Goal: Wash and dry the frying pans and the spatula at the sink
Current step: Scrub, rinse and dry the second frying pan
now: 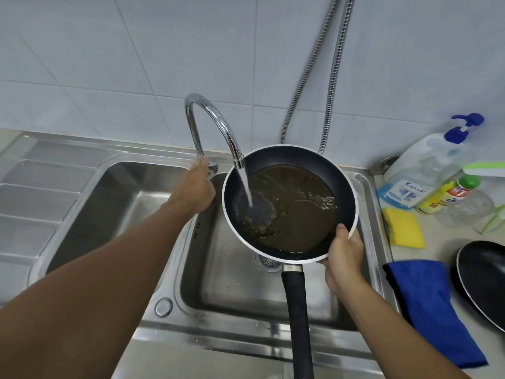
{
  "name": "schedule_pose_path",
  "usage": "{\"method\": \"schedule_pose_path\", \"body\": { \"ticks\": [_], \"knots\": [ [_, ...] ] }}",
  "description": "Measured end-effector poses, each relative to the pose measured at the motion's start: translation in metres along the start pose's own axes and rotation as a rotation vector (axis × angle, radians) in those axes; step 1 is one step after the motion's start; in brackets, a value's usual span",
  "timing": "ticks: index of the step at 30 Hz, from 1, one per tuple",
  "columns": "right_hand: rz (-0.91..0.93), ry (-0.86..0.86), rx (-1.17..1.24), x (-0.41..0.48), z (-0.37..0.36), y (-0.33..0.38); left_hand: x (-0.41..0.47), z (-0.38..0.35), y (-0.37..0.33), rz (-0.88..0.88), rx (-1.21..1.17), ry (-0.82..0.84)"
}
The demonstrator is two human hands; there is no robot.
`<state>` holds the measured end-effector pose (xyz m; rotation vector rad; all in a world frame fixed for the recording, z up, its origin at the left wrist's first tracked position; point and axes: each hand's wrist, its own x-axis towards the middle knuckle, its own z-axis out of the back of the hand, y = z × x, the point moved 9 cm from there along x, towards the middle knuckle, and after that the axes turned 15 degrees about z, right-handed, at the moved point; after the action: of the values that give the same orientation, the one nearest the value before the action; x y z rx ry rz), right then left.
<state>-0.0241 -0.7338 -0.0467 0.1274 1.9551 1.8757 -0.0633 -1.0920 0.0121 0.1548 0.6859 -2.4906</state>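
The left arm stretches toward 11 o'clock, and the left hand [195,187] curls around the lever at the base of the tap [213,119]. Water runs into the pan [300,160], held over the sink [226,291] with its handle at 6 o'clock. The right hand [344,258] pinches its rim at 5 o'clock, thumb inside. A second pan [483,280] lies on the table [442,243] at 3 o'clock.

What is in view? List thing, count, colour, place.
Sink: 1, steel, centre.
Tap: 1, chrome, running.
Held frying pan: 1, black, white rim, under tap, brown water inside.
Second frying pan: 1, black, far right.
Sponge: 1, yellow, counter.
Cloth: 1, blue, right of sink.
Pump bottle: 1, clear, counter's back.
Green-capped bottle: 1, clear, beside it.
Hose: 2 strands, metal, wall.
Left hand: 1, at tap's base.
Right hand: 1, grips held frying pan's rim.
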Motion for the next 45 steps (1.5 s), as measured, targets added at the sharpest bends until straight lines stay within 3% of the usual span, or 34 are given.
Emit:
{"method": "schedule_pose_path", "body": {
  "ticks": [3,5,8,13,18,20,25,28,31,33,37,39,40,42,45],
  "knots": [
    [0.006,0.005,-0.001,-0.001,-0.003,0.002,-0.026,-0.003,0.006,0.089,-0.241,-0.057],
    [0.007,0.012,0.001,-0.003,-0.007,0.000,-0.052,-0.023,0.013,0.229,-0.430,-0.003],
    [0.012,0.014,0.006,-0.006,-0.015,-0.006,-0.091,-0.070,0.020,0.426,-0.635,0.221],
    [0.024,0.028,-0.017,-0.018,-0.034,-0.022,-0.146,-0.141,0.009,0.670,-0.885,0.740],
    [0.029,0.037,0.030,-0.026,-0.047,-0.033,-0.172,-0.149,-0.001,0.735,-1.012,0.984],
    [0.029,0.042,0.059,-0.029,-0.051,-0.032,-0.179,-0.145,-0.003,0.726,-1.019,0.980],
    [-0.010,0.141,0.050,-0.025,-0.064,-0.038,-0.163,-0.145,0.007,0.735,-1.057,0.744],
    [0.144,0.125,-0.303,-0.012,-0.050,-0.025,-0.160,-0.146,0.017,0.730,-1.043,0.684],
    [0.473,0.021,-0.637,-0.006,-0.044,0.015,-0.156,-0.144,0.028,0.693,-0.998,0.649],
    [0.685,0.217,-0.643,-0.005,-0.078,0.031,-0.154,-0.141,0.033,0.652,-0.963,0.626],
    [0.757,0.949,-0.734,-0.029,-0.159,0.010,-0.151,-0.133,0.030,0.565,-0.945,0.615],
    [0.857,1.152,-0.884,-0.047,-0.180,-0.010,-0.149,-0.130,0.029,0.540,-0.950,0.601],
    [0.859,1.167,-0.987,-0.044,-0.182,-0.020,-0.147,-0.128,0.029,0.532,-0.954,0.591],
    [0.710,1.038,-1.165,-0.020,-0.173,-0.032,-0.143,-0.122,0.032,0.517,-0.951,0.566],
    [0.331,0.817,-1.101,0.016,-0.150,-0.033,-0.139,-0.118,0.033,0.478,-0.937,0.550]
  ]
}}
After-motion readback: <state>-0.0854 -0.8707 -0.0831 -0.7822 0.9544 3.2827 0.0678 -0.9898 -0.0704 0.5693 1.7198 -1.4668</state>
